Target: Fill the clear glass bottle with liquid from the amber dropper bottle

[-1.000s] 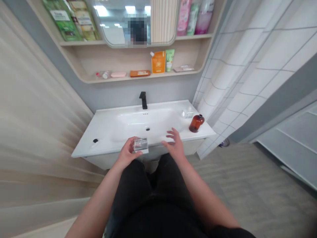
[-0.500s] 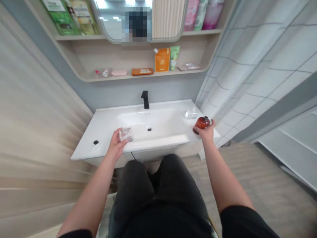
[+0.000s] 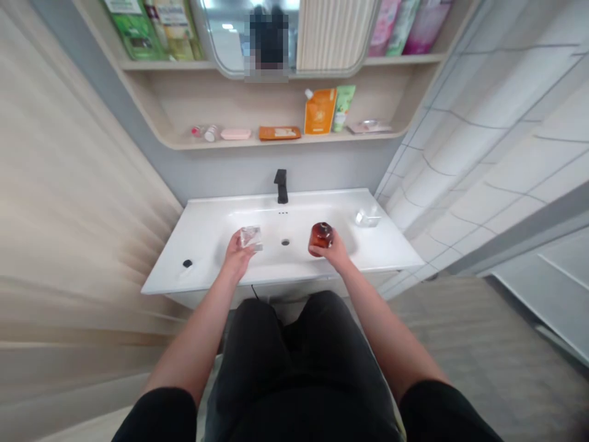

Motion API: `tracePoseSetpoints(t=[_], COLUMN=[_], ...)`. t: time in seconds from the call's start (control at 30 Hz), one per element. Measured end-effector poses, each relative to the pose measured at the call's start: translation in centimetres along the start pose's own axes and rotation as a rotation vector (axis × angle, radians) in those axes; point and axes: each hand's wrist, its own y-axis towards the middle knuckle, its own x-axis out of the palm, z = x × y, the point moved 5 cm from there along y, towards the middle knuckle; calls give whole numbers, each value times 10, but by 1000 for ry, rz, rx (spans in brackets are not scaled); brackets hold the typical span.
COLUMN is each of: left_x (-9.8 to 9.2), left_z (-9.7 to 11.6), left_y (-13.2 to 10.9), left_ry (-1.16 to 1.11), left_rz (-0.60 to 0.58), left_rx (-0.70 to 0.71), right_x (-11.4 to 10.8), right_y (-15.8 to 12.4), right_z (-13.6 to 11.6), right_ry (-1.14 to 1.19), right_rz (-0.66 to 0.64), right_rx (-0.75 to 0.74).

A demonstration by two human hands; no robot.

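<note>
Amber bottle (image 3: pixel 319 238) clasped in our right hand (image 3: pixel 335 250), clear square container (image 3: pixel 251 237) pinched in our left hand (image 3: pixel 236 258): we best grip both firmly.

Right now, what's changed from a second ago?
The right hand has picked up the amber bottle and brought it left over the basin. The left hand still holds the clear square object, now farther forward. Tap, black item and clear item at right stayed put.

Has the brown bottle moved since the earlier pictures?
Yes: judged against the black tap, the brown bottle has come left, from the right end of the counter to over the sink, now held in the right hand.
</note>
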Motion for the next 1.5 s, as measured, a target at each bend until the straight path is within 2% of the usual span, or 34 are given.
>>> tracePoseSetpoints(t=[0.1, 0.17, 0.3, 0.47, 0.63, 0.83, 1.03, 1.2, 1.5], left_x=[8, 12, 17, 22, 17, 14, 17, 15, 15], left_z=[-10, -14, -15, -15, -18, -28, -34, -35, -32], left_y=[3, 4, 10, 28, 40, 38, 37, 39, 36], left_ry=[-11, -27, -47, -13, 84, 237, 321, 353, 470], left_rz=[-32, -37, -36, -71, -11, -38, -89, -75, -94], left_rx=[-18, -29, -36, -2, 72, 79, 86, 110, 114], right_x=[49, 73, 100, 101, 100, 104, 103, 103, 102], right_y=[9, 14, 19, 20, 20, 17, 16, 14, 15], right_z=[-2, 1, 12, 21, 23, 24, 22, 21, 16], right_ry=[109, 166, 201, 203, 136, 141, 85, 109, 0], right_rz=[-162, -226, -286, -283, -301, -398, -400, -411, -388], right_rx=[3, 27, 72, 77, 102, 157, 155, 169, 68])
